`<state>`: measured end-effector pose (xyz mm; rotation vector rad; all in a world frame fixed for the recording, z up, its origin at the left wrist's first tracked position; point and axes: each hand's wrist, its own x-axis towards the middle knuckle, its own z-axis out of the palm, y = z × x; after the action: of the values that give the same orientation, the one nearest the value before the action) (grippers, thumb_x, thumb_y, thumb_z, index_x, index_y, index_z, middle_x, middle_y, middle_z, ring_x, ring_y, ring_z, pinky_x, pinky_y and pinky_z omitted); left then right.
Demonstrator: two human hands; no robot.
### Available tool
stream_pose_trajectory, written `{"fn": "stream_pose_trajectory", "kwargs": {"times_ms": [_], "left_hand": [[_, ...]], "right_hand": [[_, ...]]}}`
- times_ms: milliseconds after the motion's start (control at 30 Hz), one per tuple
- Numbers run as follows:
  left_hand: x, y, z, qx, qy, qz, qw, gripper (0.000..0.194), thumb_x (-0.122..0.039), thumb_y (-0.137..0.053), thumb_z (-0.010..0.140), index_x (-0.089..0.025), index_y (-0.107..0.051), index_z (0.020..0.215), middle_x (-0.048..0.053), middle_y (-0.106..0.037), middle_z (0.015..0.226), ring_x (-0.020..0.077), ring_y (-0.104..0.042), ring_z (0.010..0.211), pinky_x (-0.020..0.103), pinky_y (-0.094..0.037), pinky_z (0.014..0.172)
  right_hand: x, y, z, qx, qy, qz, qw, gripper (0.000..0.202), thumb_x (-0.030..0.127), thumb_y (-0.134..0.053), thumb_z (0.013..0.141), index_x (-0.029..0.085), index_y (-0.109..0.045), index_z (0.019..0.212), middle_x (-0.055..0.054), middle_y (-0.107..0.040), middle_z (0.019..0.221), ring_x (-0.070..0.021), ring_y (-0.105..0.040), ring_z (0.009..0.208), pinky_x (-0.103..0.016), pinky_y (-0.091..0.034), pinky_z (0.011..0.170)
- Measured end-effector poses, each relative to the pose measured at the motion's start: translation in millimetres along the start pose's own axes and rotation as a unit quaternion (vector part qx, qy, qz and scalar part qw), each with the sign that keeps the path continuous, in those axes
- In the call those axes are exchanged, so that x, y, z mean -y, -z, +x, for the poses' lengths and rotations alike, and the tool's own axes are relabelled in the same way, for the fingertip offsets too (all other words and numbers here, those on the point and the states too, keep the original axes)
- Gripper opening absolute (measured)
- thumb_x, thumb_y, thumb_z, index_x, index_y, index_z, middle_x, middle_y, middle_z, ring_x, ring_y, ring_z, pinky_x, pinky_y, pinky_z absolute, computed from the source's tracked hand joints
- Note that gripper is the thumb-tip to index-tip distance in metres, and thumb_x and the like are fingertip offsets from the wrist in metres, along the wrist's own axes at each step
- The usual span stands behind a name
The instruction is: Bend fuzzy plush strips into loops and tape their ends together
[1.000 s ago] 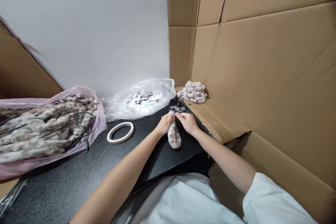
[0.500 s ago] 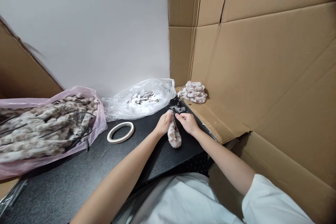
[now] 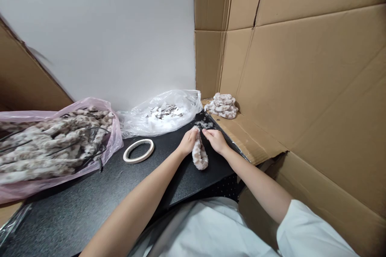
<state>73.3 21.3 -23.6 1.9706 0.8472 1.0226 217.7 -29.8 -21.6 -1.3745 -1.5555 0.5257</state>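
Observation:
A fluffy white-and-brown fabric loop [image 3: 200, 158] hangs in a narrow oval just above the black tabletop [image 3: 120, 196]. My left hand [image 3: 189, 140] is closed on its upper end, with the thumb on top. To the right, my right hand [image 3: 214, 138] is closed too, thumb and fingers pressed together beside the top of the loop. Whatever it pinches, if anything, is too small or hidden to make out. Grey fluff [image 3: 204, 123] lies scattered just beyond both hands.
A pink plastic bag [image 3: 118, 138] at left holds furry strips with dark cords. A roll of masking tape [image 3: 138, 151] lies beside it. Behind sits a clear bag [image 3: 135, 122] with small white and dark pieces. Several fluffy loops [image 3: 222, 105] are stacked near the cardboard wall [image 3: 316, 76].
The fluffy loop has opened slightly, and its dark inner gap shows more. Both hands stay in nearly the same place.

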Motion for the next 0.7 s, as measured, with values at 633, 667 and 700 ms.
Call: {"fn": "stream_pose_trajectory", "kwargs": {"times_ms": [633, 667, 700], "left_hand": [[0.0, -1.6, 0.4, 0.014, 0.013, 0.014, 1.000, 0.031, -0.041, -0.029, 0.086, -0.020, -0.037, 0.064, -0.003, -0.042, 0.064, 0.0137, -0.040, 0.065, 0.028, -0.037, 0.066], [-0.1, -1.7, 0.3, 0.014, 0.013, 0.013, 1.000, 0.031, -0.040, -0.029, 0.086, -0.020, -0.037, 0.064, -0.003, -0.042, 0.063, 0.0136, -0.039, 0.065, 0.028, -0.037, 0.066], [-0.1, -1.7, 0.1, 0.014, 0.013, 0.013, 1.000, 0.032, -0.041, -0.029, 0.087, -0.020, -0.037, 0.064, -0.003, -0.041, 0.063, 0.0136, -0.039, 0.064, 0.028, -0.037, 0.066]], "right_hand": [[7.9, -1.2, -5.2, -0.049, -0.003, -0.058, 0.997, 0.053, 0.058, -0.040, 0.085, 0.019, -0.035, 0.048, 0.003, -0.035, 0.046, -0.0104, -0.032, 0.048, -0.027, -0.021, 0.050], [8.2, -1.5, -5.6, -0.057, -0.004, -0.067, 0.996, 0.053, 0.057, -0.041, 0.085, 0.019, -0.036, 0.048, 0.003, -0.036, 0.046, -0.0104, -0.032, 0.048, -0.027, -0.021, 0.050], [8.2, -1.7, -5.9, -0.063, -0.003, -0.075, 0.995, 0.052, 0.056, -0.041, 0.085, 0.019, -0.037, 0.048, 0.002, -0.037, 0.045, -0.0105, -0.033, 0.047, -0.027, -0.021, 0.050]]}}
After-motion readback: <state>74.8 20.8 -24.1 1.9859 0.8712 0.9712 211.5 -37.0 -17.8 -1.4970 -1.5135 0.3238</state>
